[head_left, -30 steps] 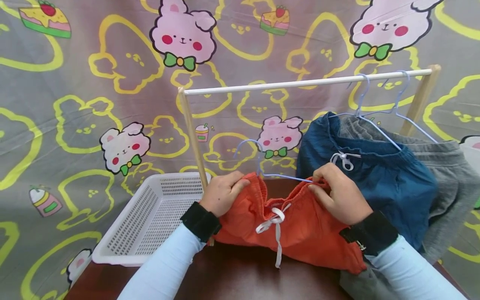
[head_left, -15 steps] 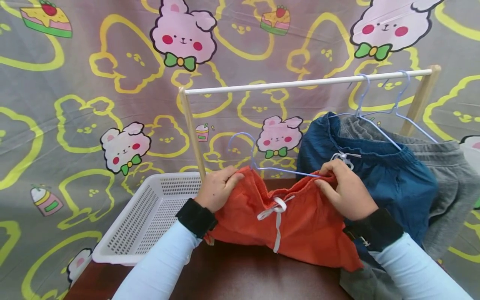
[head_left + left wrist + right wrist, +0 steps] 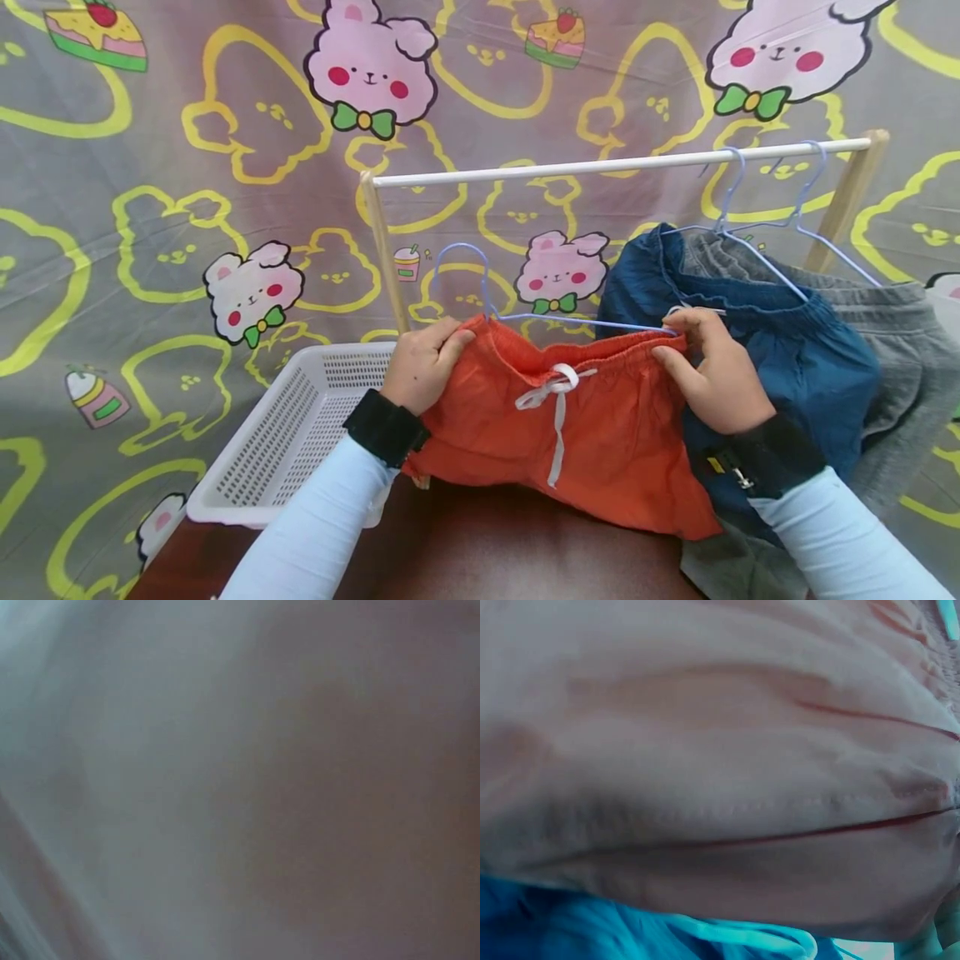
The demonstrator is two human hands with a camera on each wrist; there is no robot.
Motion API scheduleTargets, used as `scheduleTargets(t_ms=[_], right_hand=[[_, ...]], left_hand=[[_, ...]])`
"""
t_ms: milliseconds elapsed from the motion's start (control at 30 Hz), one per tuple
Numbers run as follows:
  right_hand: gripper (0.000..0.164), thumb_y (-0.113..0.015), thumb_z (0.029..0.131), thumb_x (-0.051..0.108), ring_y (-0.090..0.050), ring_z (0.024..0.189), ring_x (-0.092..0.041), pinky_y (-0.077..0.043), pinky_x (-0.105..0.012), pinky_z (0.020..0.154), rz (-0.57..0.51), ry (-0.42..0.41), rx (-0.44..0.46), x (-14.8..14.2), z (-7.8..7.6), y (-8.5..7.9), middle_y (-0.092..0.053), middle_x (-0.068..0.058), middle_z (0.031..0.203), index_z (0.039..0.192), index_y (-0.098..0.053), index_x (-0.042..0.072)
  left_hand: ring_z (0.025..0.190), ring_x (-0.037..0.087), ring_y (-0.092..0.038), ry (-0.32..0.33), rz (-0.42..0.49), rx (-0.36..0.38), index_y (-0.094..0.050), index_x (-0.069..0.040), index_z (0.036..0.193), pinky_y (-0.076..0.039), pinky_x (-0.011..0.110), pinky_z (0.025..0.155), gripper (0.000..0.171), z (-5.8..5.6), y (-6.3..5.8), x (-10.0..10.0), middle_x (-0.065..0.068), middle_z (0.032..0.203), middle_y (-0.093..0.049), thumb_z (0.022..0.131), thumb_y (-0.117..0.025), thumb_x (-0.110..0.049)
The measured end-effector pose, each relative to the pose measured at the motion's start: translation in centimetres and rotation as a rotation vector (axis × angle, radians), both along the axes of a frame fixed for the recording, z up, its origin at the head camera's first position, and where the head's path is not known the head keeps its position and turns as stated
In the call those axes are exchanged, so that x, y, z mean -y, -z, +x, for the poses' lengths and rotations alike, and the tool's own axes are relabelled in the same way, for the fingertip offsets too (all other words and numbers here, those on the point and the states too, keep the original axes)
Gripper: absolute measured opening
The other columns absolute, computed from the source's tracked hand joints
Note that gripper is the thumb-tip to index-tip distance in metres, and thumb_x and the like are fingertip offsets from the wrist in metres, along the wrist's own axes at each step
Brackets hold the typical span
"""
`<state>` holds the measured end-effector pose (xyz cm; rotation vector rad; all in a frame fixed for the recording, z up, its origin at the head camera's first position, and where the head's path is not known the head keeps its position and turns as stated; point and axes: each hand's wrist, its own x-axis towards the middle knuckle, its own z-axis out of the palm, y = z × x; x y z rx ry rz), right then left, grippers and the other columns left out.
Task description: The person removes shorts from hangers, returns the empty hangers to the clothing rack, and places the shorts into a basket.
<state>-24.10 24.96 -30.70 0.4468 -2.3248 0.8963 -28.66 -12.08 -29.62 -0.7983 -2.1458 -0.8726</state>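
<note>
Your L hand (image 3: 422, 367) pinches orange drawstring shorts (image 3: 491, 433) at one waistband end, your R hand (image 3: 718, 373) at the other, w/ lilac hanger (image 3: 555, 317) at waist; shorts are over table (image 3: 480, 554), before clothes rack (image 3: 600, 168).

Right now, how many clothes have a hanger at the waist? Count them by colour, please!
Orange: 1 (the orange shorts)
Blue: 1 (the blue garment)
Grey: 1 (the grey garment; I can't tell if the lower grey cloth is part of it)
Total: 3
</note>
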Motion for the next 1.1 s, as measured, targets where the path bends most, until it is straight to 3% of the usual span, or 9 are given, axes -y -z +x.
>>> scheduleTargets(t_ms=[200,400,567,800,900,1100], right_hand=[[0.05,-0.064,0.101,0.016,-0.061,0.097,-0.032,-0.042,-0.008,0.078,-0.084,-0.027,0.07,0.0,-0.1,0.2,-0.063,-0.023,0.121,0.142,-0.038,0.002],[0.055,-0.067,0.099,0.013,-0.062,0.086,-0.019,-0.047,-0.012,0.073,-0.088,-0.075,0.067,0.1,-0.5,0.7,-0.069,-0.018,0.112,0.143,-0.037,0.004],[0.061,-0.07,0.097,0.014,-0.065,0.088,-0.024,-0.049,-0.016,0.072,-0.079,-0.075,0.119,0.5,-0.7,1.4,-0.069,-0.019,0.11,0.146,-0.034,0.006],[0.067,-0.068,0.099,0.014,-0.069,0.091,-0.026,-0.053,-0.019,0.075,-0.109,-0.126,0.222,1.1,-1.0,2.2,-0.07,-0.017,0.11,0.15,-0.025,0.008],[0.066,-0.067,0.099,0.013,-0.07,0.091,-0.022,-0.052,-0.017,0.076,-0.12,-0.123,0.208,1.0,-1.0,2.2,-0.07,-0.014,0.108,0.15,-0.025,0.01],[0.071,-0.068,0.098,0.013,-0.069,0.095,-0.026,-0.049,-0.015,0.077,-0.128,-0.098,0.142,0.6,-0.6,1.9,-0.067,-0.016,0.113,0.153,-0.022,0.01]], left_hand=[[0.067,0.019,-0.058,-0.022,0.038,0.019,-0.071,-0.01,0.095,-0.049,0.038,0.063,0.017,0.0,-0.2,0.1,0.003,0.076,-0.064,0.1,-0.065,-0.026],[0.067,0.019,-0.059,-0.011,0.032,-0.005,-0.071,-0.01,0.095,-0.049,0.038,0.062,0.016,0.1,-0.3,0.1,0.003,0.077,-0.064,0.1,-0.065,-0.024],[0.065,0.017,-0.057,0.024,-0.008,-0.034,-0.07,-0.011,0.095,-0.047,0.036,0.06,0.013,0.1,-0.2,0.1,0.001,0.075,-0.062,0.099,-0.067,-0.022],[0.076,0.017,-0.063,0.058,-0.013,0.036,-0.07,-0.012,0.116,-0.052,0.037,0.068,0.02,0.5,-0.1,0.4,0.002,0.093,-0.071,0.101,-0.064,-0.024],[0.082,0.018,-0.065,0.078,-0.013,0.05,-0.069,-0.013,0.12,-0.054,0.04,0.075,0.023,0.5,-0.2,0.2,0.003,0.099,-0.072,0.101,-0.064,-0.025],[0.082,0.017,-0.066,0.088,-0.048,0.085,-0.068,-0.016,0.122,-0.055,0.039,0.074,0.023,0.6,-0.2,-0.3,0.001,0.095,-0.072,0.102,-0.062,-0.027]])
